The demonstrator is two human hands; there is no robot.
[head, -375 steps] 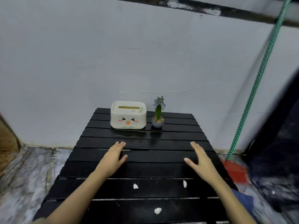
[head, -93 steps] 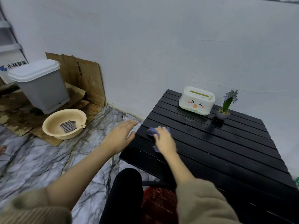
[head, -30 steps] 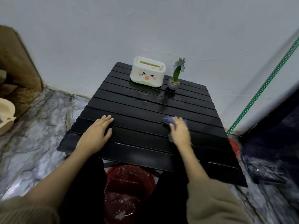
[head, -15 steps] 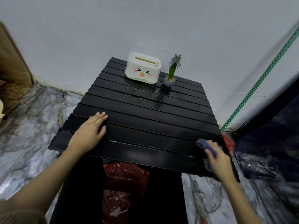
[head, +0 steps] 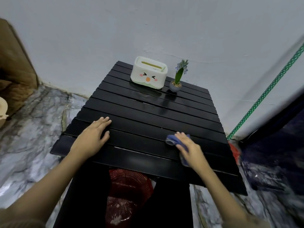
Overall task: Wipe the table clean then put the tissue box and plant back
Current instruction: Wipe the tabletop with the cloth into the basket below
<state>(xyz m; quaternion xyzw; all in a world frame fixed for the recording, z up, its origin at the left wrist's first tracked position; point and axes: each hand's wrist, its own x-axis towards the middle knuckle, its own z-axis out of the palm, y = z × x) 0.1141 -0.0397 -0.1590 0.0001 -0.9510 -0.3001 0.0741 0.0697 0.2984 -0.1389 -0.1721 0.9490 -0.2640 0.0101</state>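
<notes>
I am pressing a soft blue cloth [head: 174,139] against the table [head: 148,116], whose glossy black slats are reflecting the smooth plastic tissue box [head: 148,72]; the floor [head: 32,129] is looking like polished marble.

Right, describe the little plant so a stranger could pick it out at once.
Find the black slatted table against the white wall and look to its far end. Two things stand there side by side: a white tissue box with a cartoon face and, just to its right, the plant. It is the smaller one, green leaves and a bluish flower in a small grey pot.
</notes>
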